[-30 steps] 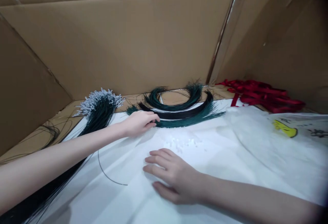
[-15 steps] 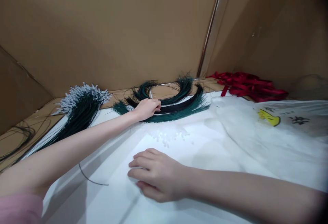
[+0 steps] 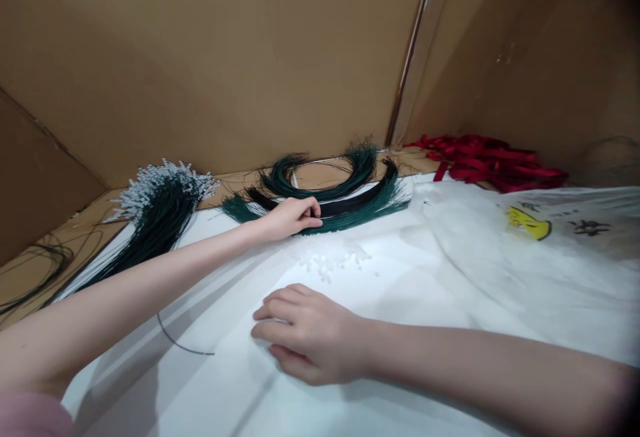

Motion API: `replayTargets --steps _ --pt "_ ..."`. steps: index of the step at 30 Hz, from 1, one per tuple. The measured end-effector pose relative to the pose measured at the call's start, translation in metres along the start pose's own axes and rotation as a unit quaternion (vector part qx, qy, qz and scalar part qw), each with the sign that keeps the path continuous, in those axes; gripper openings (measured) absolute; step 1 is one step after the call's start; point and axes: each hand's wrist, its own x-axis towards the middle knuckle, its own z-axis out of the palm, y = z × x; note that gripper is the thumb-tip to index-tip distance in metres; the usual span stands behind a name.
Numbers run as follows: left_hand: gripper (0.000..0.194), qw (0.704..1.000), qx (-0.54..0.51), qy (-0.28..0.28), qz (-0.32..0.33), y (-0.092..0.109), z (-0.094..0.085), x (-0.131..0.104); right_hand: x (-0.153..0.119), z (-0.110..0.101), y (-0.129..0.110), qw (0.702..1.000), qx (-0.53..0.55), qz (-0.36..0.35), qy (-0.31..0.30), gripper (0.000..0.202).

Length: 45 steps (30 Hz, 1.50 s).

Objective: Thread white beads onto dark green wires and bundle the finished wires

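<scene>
Since a second ago, the left hand (image 3: 290, 218) has been shifted rightward along the curved green wire strands (image 3: 363, 219), which are laid behind the small white beads (image 3: 327, 260). Its fingers are bent; whether anything is pinched cannot be told. The right hand (image 3: 320, 337), seen empty, is held loosely spread nearer.

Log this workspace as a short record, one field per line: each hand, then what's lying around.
Left hand: at the curved green and black strands; grip unclear
Right hand: palm down, fingers slightly spread, nothing visibly held
Surface: white sheet
Middle: small white pieces, between strands and right hand
Left: dark-stemmed bundle with pale tips
Right: translucent plastic with yellow print
Back right: heaped red ribbon
Backdrop: cardboard walls
</scene>
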Motion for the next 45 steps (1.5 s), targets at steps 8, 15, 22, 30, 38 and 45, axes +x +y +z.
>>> replayTargets --steps 8,15,22,30,38,45 --pt "0.015 1.000 0.016 -0.008 -0.005 0.004 0.006 0.001 -0.001 0.004 0.001 1.000 0.003 -0.002 0.018 0.021" --pt "0.014 1.000 0.008 0.003 -0.014 0.005 0.001 0.003 0.000 0.003 0.002 1.000 0.004 0.000 0.013 0.023" --pt "0.012 0.998 -0.050 0.027 -0.018 0.006 -0.005 0.004 0.000 0.003 0.001 0.997 0.053 0.014 0.053 0.023" --pt "0.017 0.991 -0.123 0.050 -0.015 0.021 -0.025 -0.009 0.014 -0.042 0.017 0.777 0.400 0.383 0.300 0.022" --pt "0.017 0.989 -0.133 0.067 -0.003 0.026 -0.035 -0.017 0.026 -0.073 0.059 0.554 0.575 0.486 0.356 0.046" --pt "0.016 0.990 -0.139 0.032 -0.003 0.034 -0.042 -0.026 0.032 -0.088 0.090 0.494 0.614 0.448 0.423 0.044"
